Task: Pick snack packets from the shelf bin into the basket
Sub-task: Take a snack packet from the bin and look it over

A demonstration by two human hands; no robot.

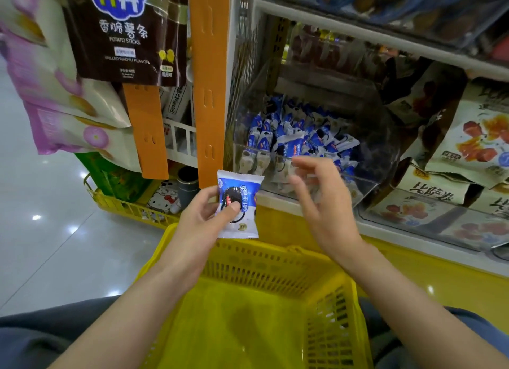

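Note:
My left hand (205, 217) pinches a blue-and-white snack packet (242, 200) with a dark cookie printed on it, held upright just above the far rim of the yellow basket (275, 261). The basket sits on my lap and looks bare inside. My right hand (319, 200) hovers with relaxed fingers in front of the clear shelf bin (366, 176), holding nothing. Several matching blue-and-white packets (297, 137) are heaped in that bin.
Orange hanging strips (210, 88) with a brown potato-sticks bag (126, 33) and pink-and-white bags (63, 104) hang to the left. Beige snack packs (473, 137) fill the bins to the right. A low yellow wire rack (129, 206) stands on the shiny floor.

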